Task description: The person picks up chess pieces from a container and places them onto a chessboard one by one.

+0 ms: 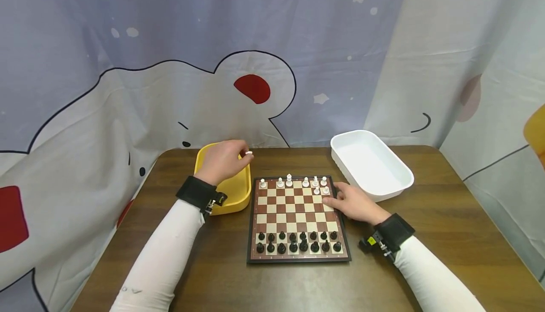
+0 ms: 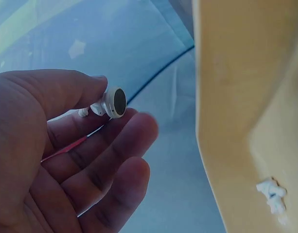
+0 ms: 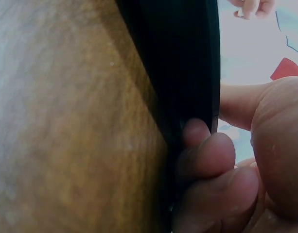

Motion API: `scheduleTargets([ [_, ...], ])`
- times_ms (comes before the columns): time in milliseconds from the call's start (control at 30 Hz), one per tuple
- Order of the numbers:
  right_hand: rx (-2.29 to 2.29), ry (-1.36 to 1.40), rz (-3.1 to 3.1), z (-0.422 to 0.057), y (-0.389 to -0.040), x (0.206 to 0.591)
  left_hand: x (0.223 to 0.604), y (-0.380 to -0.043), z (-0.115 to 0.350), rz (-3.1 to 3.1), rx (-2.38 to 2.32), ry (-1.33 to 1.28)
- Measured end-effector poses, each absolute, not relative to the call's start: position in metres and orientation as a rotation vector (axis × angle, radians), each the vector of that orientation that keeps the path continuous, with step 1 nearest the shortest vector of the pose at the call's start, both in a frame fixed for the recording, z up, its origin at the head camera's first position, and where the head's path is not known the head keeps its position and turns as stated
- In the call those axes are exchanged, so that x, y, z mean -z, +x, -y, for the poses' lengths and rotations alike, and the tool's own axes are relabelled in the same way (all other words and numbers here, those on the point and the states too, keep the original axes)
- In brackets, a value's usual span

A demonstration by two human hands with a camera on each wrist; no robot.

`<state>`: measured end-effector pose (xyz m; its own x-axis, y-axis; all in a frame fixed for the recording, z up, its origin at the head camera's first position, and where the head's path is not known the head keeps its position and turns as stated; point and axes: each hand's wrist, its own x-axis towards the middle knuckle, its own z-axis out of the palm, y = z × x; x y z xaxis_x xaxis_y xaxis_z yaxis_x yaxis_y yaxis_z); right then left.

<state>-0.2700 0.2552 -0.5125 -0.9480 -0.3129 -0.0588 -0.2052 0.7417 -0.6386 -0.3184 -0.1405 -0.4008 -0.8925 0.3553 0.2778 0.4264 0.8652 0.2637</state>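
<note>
Over the yellow tray (image 1: 232, 203), my left hand (image 1: 223, 160) pinches a small white chess piece (image 2: 114, 103) between thumb and fingers, its dark round base facing the wrist camera. The chessboard (image 1: 278, 210) lies in the middle of the table. At its right edge, my right hand (image 1: 355, 201) grips the board, thumb on the top surface and fingers curled against the dark side (image 3: 187, 63). White pieces (image 1: 289, 180) stand along the far rows, with gaps among them. Two near rows hold black pieces (image 1: 293, 247).
A white tray (image 1: 370, 160) stands at the back right, close to my right hand. Loose white pieces (image 2: 271, 194) lie inside the yellow tray. Behind the brown wooden table (image 1: 213, 274) hangs a patterned curtain (image 1: 340, 56).
</note>
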Motion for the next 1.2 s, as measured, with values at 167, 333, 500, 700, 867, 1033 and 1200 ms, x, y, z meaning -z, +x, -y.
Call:
scheduleTargets([
  [167,0.996,-0.416,-2.774,-0.255,-0.270,0.513,0.400,-0.317,0.130,2.793,0.498,-0.639],
  [333,0.992,-0.424,-2.774,-0.255,-0.270,0.512,0.402,-0.316,0.119,2.781,0.503,-0.700],
  [500,0.986,-0.427,-2.785,-0.254,-0.269,0.510,0.405,-0.315,0.109,2.769,0.515,-0.742],
  [700,0.981,-0.430,-2.793,-0.253,-0.268,0.509,0.409,-0.316,0.098,2.762,0.524,-0.767],
  [867,0.982,-0.425,-2.788,-0.254,-0.268,0.510,0.412,-0.314,0.092,2.765,0.495,-0.801],
  [1033,0.977,-0.429,-2.786,-0.253,-0.268,0.511,0.414,-0.312,0.087,2.788,0.474,-0.841],
  [1200,0.980,-0.427,-2.789,-0.253,-0.268,0.509,0.416,-0.311,0.085,2.856,0.496,-0.850],
])
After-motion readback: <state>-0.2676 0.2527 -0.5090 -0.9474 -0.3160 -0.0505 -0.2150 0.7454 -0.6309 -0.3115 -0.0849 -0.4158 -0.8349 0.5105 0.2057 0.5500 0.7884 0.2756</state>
